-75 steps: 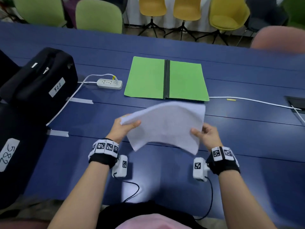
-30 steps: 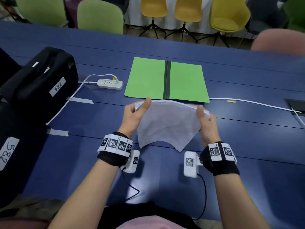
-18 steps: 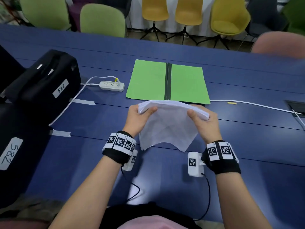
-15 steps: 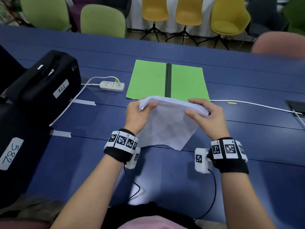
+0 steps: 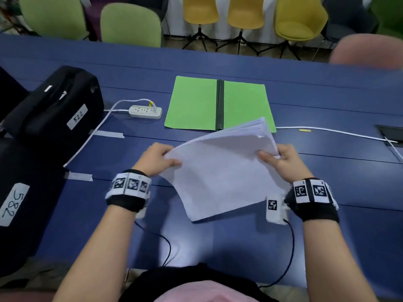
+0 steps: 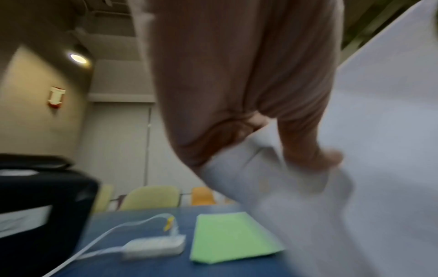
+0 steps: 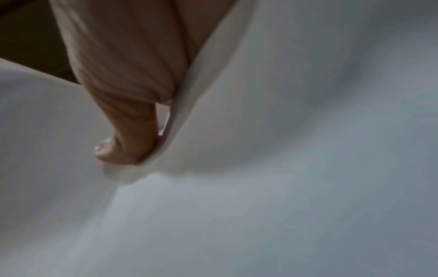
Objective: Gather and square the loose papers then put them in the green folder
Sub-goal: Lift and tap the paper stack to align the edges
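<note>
A stack of white papers (image 5: 222,171) hangs tilted in the air above the blue table (image 5: 327,171), its far right corner raised. My left hand (image 5: 159,159) pinches the stack's left edge, thumb on top. My right hand (image 5: 281,160) grips the right edge the same way. The left wrist view shows the left hand (image 6: 296,150) with its thumb pressed on the papers (image 6: 379,131). Papers (image 7: 260,187) fill the right wrist view, with the right hand (image 7: 132,142) pinching them. The green folder (image 5: 196,103) lies open and flat just beyond, also seen as the folder (image 6: 225,238) in the left wrist view.
A white power strip (image 5: 145,111) with its cable lies left of the folder. Black cases (image 5: 52,110) labelled 522 and 582 stand along the left. A white cable (image 5: 327,130) runs right of the folder to a table socket (image 5: 390,134). Chairs (image 5: 130,25) line the far side.
The stack was held curved between both hands near the folder's front edge; it now lies flatter and tilted, both hands have moved apart and nearer to me.
</note>
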Demonstrator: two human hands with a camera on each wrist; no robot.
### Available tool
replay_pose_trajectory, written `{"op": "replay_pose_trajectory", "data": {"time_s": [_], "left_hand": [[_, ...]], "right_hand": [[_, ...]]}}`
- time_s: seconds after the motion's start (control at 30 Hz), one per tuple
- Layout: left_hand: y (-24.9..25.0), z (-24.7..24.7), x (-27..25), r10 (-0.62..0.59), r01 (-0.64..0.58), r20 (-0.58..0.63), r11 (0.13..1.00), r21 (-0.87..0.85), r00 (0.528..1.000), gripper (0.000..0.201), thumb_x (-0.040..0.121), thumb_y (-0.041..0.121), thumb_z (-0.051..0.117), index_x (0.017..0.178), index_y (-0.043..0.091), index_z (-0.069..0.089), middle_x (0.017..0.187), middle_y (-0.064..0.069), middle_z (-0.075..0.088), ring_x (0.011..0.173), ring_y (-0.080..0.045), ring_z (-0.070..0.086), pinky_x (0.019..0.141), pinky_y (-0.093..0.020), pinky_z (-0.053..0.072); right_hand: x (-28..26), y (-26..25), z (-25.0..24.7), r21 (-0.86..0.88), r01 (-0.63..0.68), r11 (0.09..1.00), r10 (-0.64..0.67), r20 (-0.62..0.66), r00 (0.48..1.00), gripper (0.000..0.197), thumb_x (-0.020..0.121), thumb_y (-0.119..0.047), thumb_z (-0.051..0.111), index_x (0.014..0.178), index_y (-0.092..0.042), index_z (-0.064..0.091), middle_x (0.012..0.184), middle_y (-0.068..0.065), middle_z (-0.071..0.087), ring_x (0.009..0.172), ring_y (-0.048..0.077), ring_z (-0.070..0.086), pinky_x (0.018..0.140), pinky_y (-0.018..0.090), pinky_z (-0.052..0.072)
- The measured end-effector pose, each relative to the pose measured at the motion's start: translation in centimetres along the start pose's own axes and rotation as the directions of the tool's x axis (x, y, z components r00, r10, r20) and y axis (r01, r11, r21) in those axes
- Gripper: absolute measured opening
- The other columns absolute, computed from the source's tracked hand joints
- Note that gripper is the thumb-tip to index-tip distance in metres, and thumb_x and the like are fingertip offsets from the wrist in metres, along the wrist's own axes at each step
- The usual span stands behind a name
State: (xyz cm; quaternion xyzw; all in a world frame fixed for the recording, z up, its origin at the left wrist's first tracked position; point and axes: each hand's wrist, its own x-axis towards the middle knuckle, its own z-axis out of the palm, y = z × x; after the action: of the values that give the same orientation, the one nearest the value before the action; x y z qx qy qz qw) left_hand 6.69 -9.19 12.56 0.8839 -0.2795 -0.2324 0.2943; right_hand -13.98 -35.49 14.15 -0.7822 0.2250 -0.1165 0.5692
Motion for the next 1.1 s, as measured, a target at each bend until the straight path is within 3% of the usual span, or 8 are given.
{"op": "replay_pose_trajectory", "data": {"time_s": [0.1,0.17,0.23,0.43,0.67,0.77,0.9,1.1], "left_hand": [[-1.5,0.2,-0.4,-0.079,0.008,-0.122,0.865,-0.502,0.989,0.009,0.079,0.015,0.074,0.084,0.009,0.069,0.073,0.000,0.071,0.070,-0.014,0.061,0.064,-0.021,0.049],[-1.0,0.7,-0.6,-0.131,-0.053,-0.145,0.536,-0.842,0.981,0.020,0.071,0.018,0.079,0.086,0.011,0.066,0.069,0.006,0.074,0.064,-0.009,0.067,0.056,-0.017,0.052],[-0.7,1.2,-0.4,-0.079,-0.108,-0.140,0.319,-0.942,0.987,0.038,0.058,0.030,0.082,0.091,0.014,0.070,0.083,0.004,0.077,0.075,-0.009,0.072,0.066,-0.024,0.058],[-0.1,4.8,-0.9,-0.046,-0.065,-0.131,0.680,-0.730,0.990,0.019,0.078,0.004,0.073,0.089,0.018,0.068,0.073,0.016,0.073,0.069,0.005,0.065,0.068,-0.019,0.051],[1.5,6.5,-0.5,-0.354,0.050,-0.149,0.495,-0.868,0.923,0.019,0.082,0.035,0.069,0.085,0.016,0.064,0.081,0.001,0.065,0.073,-0.013,0.061,0.062,-0.021,0.049],[2.2,6.4,-0.1,-0.413,0.079,-0.129,0.451,-0.889,0.901,0.020,0.081,0.036,0.071,0.077,0.020,0.060,0.077,0.004,0.063,0.072,-0.014,0.061,0.063,-0.024,0.048],[2.2,6.3,0.0,-0.394,0.081,-0.120,0.457,-0.886,0.911,0.018,0.083,0.035,0.069,0.076,0.023,0.058,0.078,0.006,0.063,0.073,-0.012,0.060,0.063,-0.022,0.046],[0.3,6.4,0.2,-0.266,0.077,-0.103,0.590,-0.804,0.959,0.019,0.079,0.020,0.075,0.095,0.016,0.066,0.089,0.004,0.069,0.078,-0.006,0.067,0.066,-0.018,0.051]], "right_hand": [[-0.3,1.5,-0.3,0.138,-0.048,0.989,0.058,-0.069,0.996,0.014,0.086,-0.016,0.063,0.078,-0.019,0.073,0.066,-0.010,0.071,0.062,0.007,0.063,0.069,0.028,0.051],[-0.3,1.8,0.4,0.218,-0.016,0.976,0.046,-0.133,0.990,0.022,0.087,-0.015,0.061,0.074,-0.025,0.076,0.067,-0.012,0.071,0.062,0.004,0.064,0.066,0.025,0.052],[-0.3,1.7,1.3,0.326,0.027,0.945,0.044,-0.209,0.977,0.024,0.086,-0.014,0.062,0.073,-0.028,0.076,0.068,-0.014,0.072,0.062,0.001,0.064,0.062,0.019,0.053],[-0.6,5.4,3.7,0.197,-0.135,0.971,0.175,-0.201,0.964,0.026,0.080,-0.001,0.070,0.078,-0.027,0.069,0.069,-0.022,0.071,0.067,-0.008,0.064,0.073,0.021,0.052],[-0.9,5.5,4.3,0.364,-0.128,0.923,0.241,-0.284,0.928,0.012,0.080,-0.020,0.073,0.092,-0.021,0.070,0.091,-0.004,0.072,0.076,0.000,0.068,0.070,0.017,0.054],[-0.6,5.0,4.3,0.463,-0.103,0.880,0.286,-0.345,0.894,0.028,0.068,-0.042,0.079,0.084,-0.019,0.072,0.085,-0.006,0.073,0.078,0.007,0.067,0.071,0.020,0.054],[-0.4,4.7,4.6,0.487,-0.072,0.871,0.277,-0.365,0.889,0.002,0.084,-0.019,0.069,0.083,-0.019,0.071,0.085,-0.002,0.071,0.073,0.006,0.065,0.067,0.017,0.052],[-0.2,4.9,3.6,0.360,-0.072,0.930,0.209,-0.359,0.910,0.005,0.083,-0.016,0.071,0.087,-0.019,0.070,0.079,-0.007,0.070,0.066,-0.001,0.064,0.062,0.013,0.051]]}}
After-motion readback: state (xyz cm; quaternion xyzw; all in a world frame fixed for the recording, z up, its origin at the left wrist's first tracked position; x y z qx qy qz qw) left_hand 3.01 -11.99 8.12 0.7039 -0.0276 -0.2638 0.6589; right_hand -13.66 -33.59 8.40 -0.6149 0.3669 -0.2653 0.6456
